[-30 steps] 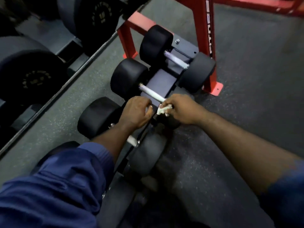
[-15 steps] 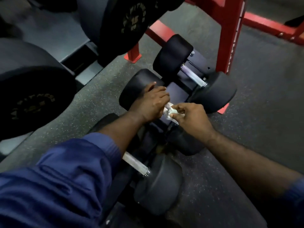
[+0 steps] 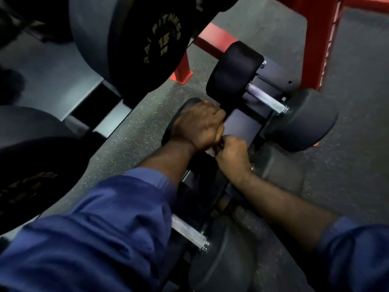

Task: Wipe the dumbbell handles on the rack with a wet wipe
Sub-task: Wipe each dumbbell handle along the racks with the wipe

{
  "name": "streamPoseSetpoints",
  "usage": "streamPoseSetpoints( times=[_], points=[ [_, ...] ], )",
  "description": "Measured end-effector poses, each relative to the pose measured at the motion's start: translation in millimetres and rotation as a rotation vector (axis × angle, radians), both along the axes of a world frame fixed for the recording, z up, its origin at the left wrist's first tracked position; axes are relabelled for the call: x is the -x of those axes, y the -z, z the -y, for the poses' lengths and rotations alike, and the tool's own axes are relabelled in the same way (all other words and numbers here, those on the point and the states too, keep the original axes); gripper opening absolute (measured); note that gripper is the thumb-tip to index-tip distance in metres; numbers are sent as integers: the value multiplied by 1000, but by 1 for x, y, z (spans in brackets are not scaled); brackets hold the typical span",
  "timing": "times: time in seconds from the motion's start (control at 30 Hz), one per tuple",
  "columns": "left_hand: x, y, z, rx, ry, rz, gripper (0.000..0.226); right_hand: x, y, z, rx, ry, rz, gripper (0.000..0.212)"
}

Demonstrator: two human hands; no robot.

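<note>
From my remote seat the room looks dim. The floor [image 3: 134, 131] is dark speckled rubber, and a red steel frame [image 3: 320, 39] stands on it at the top right. Big black dumbbells [image 3: 147, 39] on a grey shelf fill the upper left, one of them marked 15.

The low rack [image 3: 242, 123] runs away from me with three dumbbells across it. The far dumbbell [image 3: 303, 121] shows its bare metal handle, and so does the near dumbbell [image 3: 221, 260]. On the middle dumbbell [image 3: 282, 171] I can't see the handle, because both hands cover it.

The left hand [image 3: 197, 125] curls over the inner edge of that dumbbell's left head and grips it. The right hand [image 3: 231, 154] is closed just beside it, knuckles touching. It pinches the wet wipe [image 3: 211, 152], only a pale scrap of which I can see, over the spot where the handle lies. Blue sleeves [image 3: 94, 239] cover both forearms partway.
</note>
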State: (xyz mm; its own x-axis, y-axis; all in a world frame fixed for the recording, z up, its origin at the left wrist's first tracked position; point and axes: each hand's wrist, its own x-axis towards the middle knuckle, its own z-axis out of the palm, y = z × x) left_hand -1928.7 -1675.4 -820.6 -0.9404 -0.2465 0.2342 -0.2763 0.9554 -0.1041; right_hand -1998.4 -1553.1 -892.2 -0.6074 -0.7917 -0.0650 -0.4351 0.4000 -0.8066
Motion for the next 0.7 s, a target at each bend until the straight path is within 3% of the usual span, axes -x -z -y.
streamPoseSetpoints(
  times=[0.2,0.3,0.37,0.4,0.57,0.7],
  points=[
    [1,5,2,9,-8,-19,13,9,-1,8,-127,-243,-197,14],
    [0,5,1,9,0,-42,13,28,-3,30,-143,-279,-169,15],
    [-1,3,2,4,6,-41,14,36,-19,41,-367,-320,-80,4],
    [0,3,2,-4,8,-39,13,37,-23,43,-429,-342,-84,14],
    [-1,2,2,-22,23,-69,15,28,-37,21,-310,-398,-258,30],
    [0,6,2,-6,34,-86,15,34,-31,32,-408,-355,-137,32]
  ],
)
